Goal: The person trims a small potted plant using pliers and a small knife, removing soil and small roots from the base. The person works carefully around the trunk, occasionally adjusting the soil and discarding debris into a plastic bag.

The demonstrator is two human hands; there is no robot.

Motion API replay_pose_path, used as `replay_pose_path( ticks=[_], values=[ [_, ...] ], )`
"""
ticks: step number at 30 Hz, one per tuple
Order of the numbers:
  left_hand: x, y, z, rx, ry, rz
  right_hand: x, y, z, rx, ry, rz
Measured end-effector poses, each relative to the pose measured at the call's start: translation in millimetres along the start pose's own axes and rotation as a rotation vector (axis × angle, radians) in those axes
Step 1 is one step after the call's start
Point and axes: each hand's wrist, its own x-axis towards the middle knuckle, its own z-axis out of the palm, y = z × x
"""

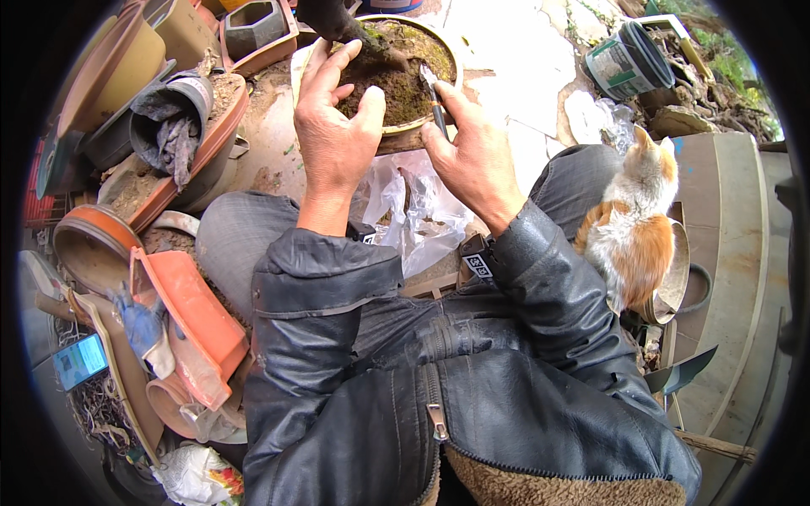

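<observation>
A round pot with a pale yellow rim point(461, 72) stands in front of me, filled with dark soil and patchy green moss point(418, 52). From its left side rises a thick dark trunk point(331, 18). My left hand point(337, 122) is open over the pot's near left edge, fingers spread, with its fingertips by the trunk's base; I cannot tell whether they touch it. In my right hand point(472, 152) is a slim hand tool point(436, 105) with a black and orange handle. Its silvery metal tip rests at the moss near the right rim; its exact kind is unclear.
A crumpled clear plastic bag point(409, 211) lies between my knees. An orange and white cat point(633, 228) sits by my right knee, near a dark blade point(688, 371). Stacked planters point(181, 337), a blue glove point(143, 325) and a phone point(80, 361) are at left; a black bucket point(624, 63) lies far right.
</observation>
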Motion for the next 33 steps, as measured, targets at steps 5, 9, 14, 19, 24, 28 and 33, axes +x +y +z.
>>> replay_pose_path(
  ticks=[5, 9, 14, 19, 24, 28, 33],
  values=[
    [-1.2, -2.3, 0.1, 0.009, 0.004, 0.046, 5.6, -1.6, -1.9, -0.018, -0.063, -0.023],
    [-0.7, -2.0, 0.5, -0.009, 0.006, 0.023, 6.8, -2.9, -4.2, -0.073, -0.073, -0.039],
    [0.5, -1.3, -0.5, -0.006, 0.021, 0.036, 5.9, -9.3, -0.2, 0.046, 0.011, -0.026],
    [1.0, -0.4, 0.9, -0.009, 0.018, 0.024, 10.4, -11.6, -4.1, 0.027, -0.087, 0.057],
    [-0.8, 1.2, -0.9, -0.001, -0.001, 0.024, 13.1, -13.1, 0.2, 0.004, -0.024, 0.01],
    [0.8, -0.2, 2.1, -0.021, 0.033, 0.047, 17.8, -8.4, 1.2, -0.025, -0.037, -0.025],
    [0.7, 2.3, 1.7, -0.021, 0.022, 0.025, 13.4, -9.3, 0.5, -0.043, -0.014, -0.033]
  ],
)
